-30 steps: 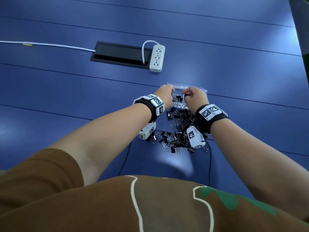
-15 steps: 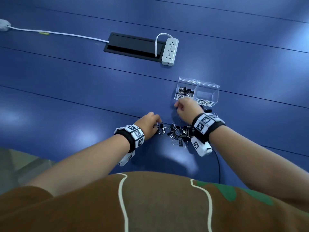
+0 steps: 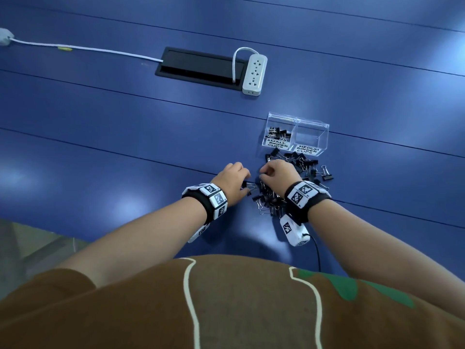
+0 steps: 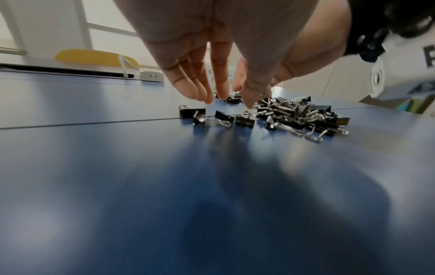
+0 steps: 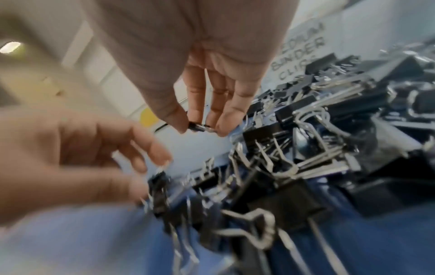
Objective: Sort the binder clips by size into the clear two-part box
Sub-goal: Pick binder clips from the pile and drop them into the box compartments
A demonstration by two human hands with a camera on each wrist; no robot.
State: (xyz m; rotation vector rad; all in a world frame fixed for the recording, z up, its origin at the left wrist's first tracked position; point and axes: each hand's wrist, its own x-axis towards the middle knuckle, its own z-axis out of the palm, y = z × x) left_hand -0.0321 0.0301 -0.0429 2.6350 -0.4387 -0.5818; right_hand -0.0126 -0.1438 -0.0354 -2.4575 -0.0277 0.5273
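Hands back from the clear box (image 3: 297,132) to the clip pile (image 3: 279,195) beside it: right hand (image 3: 279,172) pinches a small clip (image 5: 196,126); left hand (image 3: 232,182) hovers, fingers relaxed. Next round begins.

glossy blue table (image 3: 125,147); clear plastic box (image 3: 312,137); shiny metal clips (image 4: 294,113).

Clear two-part box (image 3: 297,122), left compartment label "SMALL BINDER CLIPS" (image 3: 276,143), right compartment label "MEDIUM BINDER CLIPS" (image 3: 307,150)
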